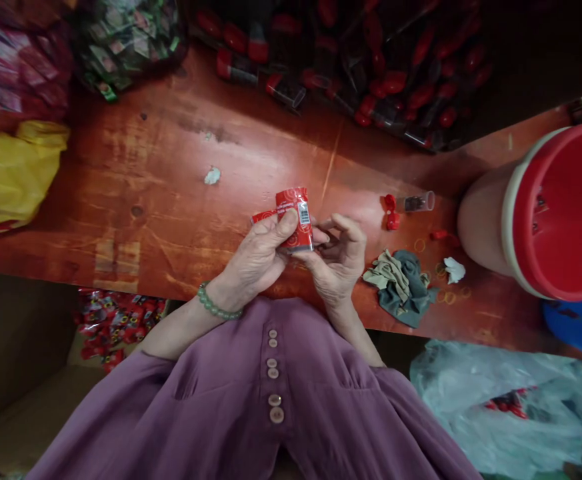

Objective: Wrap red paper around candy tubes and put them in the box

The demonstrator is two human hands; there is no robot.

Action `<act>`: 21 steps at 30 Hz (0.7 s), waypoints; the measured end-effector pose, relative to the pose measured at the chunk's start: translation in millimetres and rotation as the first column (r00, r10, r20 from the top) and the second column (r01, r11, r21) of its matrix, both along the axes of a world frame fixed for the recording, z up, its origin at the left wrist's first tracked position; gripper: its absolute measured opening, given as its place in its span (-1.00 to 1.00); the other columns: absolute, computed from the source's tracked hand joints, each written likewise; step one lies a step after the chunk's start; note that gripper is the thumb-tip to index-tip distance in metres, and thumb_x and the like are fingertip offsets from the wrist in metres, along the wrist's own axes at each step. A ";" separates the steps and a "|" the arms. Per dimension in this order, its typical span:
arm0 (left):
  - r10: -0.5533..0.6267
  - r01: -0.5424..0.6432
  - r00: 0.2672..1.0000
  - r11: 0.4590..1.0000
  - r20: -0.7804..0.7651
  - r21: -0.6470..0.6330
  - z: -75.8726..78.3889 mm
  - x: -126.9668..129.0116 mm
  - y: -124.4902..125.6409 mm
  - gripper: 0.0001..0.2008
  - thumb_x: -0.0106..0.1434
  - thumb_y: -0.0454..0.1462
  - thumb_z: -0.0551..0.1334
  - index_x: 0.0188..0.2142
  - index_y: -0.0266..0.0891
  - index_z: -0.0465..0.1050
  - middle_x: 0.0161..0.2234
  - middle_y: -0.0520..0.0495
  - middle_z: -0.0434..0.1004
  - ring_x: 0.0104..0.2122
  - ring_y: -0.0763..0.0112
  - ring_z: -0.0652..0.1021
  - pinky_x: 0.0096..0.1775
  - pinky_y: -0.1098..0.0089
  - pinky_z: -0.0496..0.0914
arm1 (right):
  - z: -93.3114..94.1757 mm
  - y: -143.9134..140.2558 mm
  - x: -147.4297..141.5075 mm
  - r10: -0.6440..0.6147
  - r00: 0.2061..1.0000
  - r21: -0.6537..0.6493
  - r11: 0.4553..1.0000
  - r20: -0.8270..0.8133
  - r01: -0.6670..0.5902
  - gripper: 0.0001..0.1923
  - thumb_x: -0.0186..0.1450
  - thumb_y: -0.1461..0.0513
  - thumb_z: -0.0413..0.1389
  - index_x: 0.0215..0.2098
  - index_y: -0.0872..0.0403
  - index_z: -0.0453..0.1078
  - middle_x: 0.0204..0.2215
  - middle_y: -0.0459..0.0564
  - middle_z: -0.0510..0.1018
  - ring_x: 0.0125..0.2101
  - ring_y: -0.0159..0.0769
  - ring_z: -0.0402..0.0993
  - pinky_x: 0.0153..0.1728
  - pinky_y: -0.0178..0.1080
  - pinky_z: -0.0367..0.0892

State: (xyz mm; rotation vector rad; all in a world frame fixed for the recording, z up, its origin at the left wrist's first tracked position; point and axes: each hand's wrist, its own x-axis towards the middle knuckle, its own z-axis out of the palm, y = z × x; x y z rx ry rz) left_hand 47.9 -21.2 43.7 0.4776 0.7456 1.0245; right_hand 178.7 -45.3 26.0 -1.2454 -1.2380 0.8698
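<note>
- Red barcoded wrapper (293, 207): held upright between both hands, in front of the middle of the table's near edge. A dark band shows at its foot; contents unclear.
- Left hand (259, 257): grasping; thumb presses the printed face, other fingers behind. Firm thumb pressure could crease or dent the wrapper.
- Right hand (341, 263): fingers curled at the lower right corner of the wrapper. Cannot tell whether they pinch it or merely touch.
- Risk, slip: if the left thumb eases while the right contact is light, the wrapper may drop past the near edge of the table (171, 180) into the lap.
- Risk, mix-up: second red printed piece (263, 216) shows behind the left hand; separate or joined, cannot tell. If loose, it could slide free.
- Risk, roll: clear tube (419, 202) lies on its side, beside a red cap (391, 212), towards the table's right end. A sweep of the right forearm might send it against the bucket (491, 207).
- Risk, snag: rubber bands (448, 297) lie near the crumpled cloth (408, 287); dragging the cloth could scatter them over the near edge.
</note>
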 end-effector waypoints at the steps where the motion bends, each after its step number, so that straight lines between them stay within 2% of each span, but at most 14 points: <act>1: -0.009 0.009 1.000 1.000 0.005 -0.012 0.5 0.4 -0.6 -0.56 0.19 0.11 0.33 -0.32 -0.24 0.55 -0.39 -0.09 0.66 -0.13 0.15 0.66 -0.16 0.25 0.60 | 0.5 1.3 3.0 0.009 0.998 0.030 0.999 0.068 -0.011 -0.44 0.04 0.13 0.45 0.01 -0.19 0.47 -0.05 -0.09 0.53 -0.07 -0.24 0.56 -0.05 -0.15 0.56; 3: -0.020 0.021 1.000 0.999 0.018 -0.031 1.4 1.9 -1.4 -0.57 0.19 0.10 0.33 -0.35 -0.24 0.54 -0.40 -0.09 0.65 -0.15 0.17 0.66 -0.23 0.31 0.59 | 1.9 4.3 8.8 0.078 0.982 0.059 0.994 0.169 -0.089 -0.50 0.05 0.12 0.44 -0.02 -0.19 0.54 -0.01 -0.07 0.55 0.02 -0.15 0.52 0.08 -0.04 0.49; 5: -0.019 0.020 0.999 0.999 0.028 -0.044 1.7 4.2 -1.5 -0.57 0.21 0.10 0.31 -0.38 -0.24 0.52 -0.40 -0.09 0.64 -0.18 0.22 0.66 -0.28 0.37 0.57 | 1.6 7.2 12.8 0.134 0.971 0.078 0.985 0.198 -0.152 -0.57 0.10 0.12 0.42 -0.05 -0.20 0.57 -0.04 -0.07 0.60 0.01 -0.13 0.54 0.11 0.00 0.47; 7: 0.001 0.001 0.999 0.999 0.035 -0.046 1.3 6.9 -1.3 -0.57 0.21 0.10 0.31 -0.41 -0.24 0.51 -0.42 -0.08 0.62 -0.21 0.27 0.65 -0.32 0.42 0.55 | -1.4 9.3 14.0 0.136 0.974 0.090 0.984 0.182 -0.155 -0.60 0.12 0.11 0.40 -0.05 -0.20 0.58 -0.06 -0.08 0.63 -0.03 -0.14 0.56 0.10 0.01 0.47; 10: 0.037 -0.035 0.998 0.998 0.047 -0.042 -0.6 10.5 -1.0 -0.55 0.20 0.11 0.31 -0.46 -0.24 0.48 -0.44 -0.06 0.60 -0.28 0.35 0.64 -0.35 0.46 0.52 | -8.8 10.6 12.6 0.132 0.981 0.029 0.990 0.141 -0.138 -0.63 0.10 0.10 0.41 -0.10 -0.18 0.60 -0.08 -0.08 0.65 -0.03 -0.13 0.57 0.11 0.03 0.46; 15: 0.064 -0.061 0.997 0.996 0.053 -0.059 -3.1 14.0 -1.4 -0.55 0.21 0.12 0.29 -0.43 -0.24 0.47 -0.41 -0.07 0.62 -0.24 0.34 0.63 -0.25 0.41 0.54 | -16.8 11.1 10.6 0.126 0.988 -0.022 0.992 0.094 -0.125 -0.70 0.12 0.13 0.40 -0.15 -0.18 0.60 -0.10 -0.09 0.65 -0.04 -0.14 0.58 0.12 0.04 0.45; 17: 0.069 -0.065 0.996 0.996 0.057 -0.066 -3.7 15.1 -1.3 -0.55 0.21 0.12 0.29 -0.43 -0.24 0.46 -0.41 -0.07 0.61 -0.23 0.32 0.64 -0.20 0.37 0.55 | -18.2 11.1 10.3 0.114 0.986 0.012 0.993 0.119 -0.116 -0.71 0.15 0.16 0.38 -0.14 -0.18 0.59 -0.10 -0.10 0.64 -0.06 -0.16 0.58 0.09 0.01 0.47; 21: 0.079 -0.074 0.992 0.995 0.094 -0.061 -4.7 17.9 -0.5 -0.56 0.21 0.10 0.30 -0.45 -0.24 0.44 -0.49 -0.04 0.57 -0.27 0.32 0.64 -0.17 0.35 0.55 | -21.2 12.4 9.4 0.081 0.972 0.167 0.979 0.219 -0.119 -0.65 0.23 0.24 0.31 -0.03 -0.20 0.55 -0.08 -0.11 0.64 -0.09 -0.23 0.59 -0.03 -0.08 0.54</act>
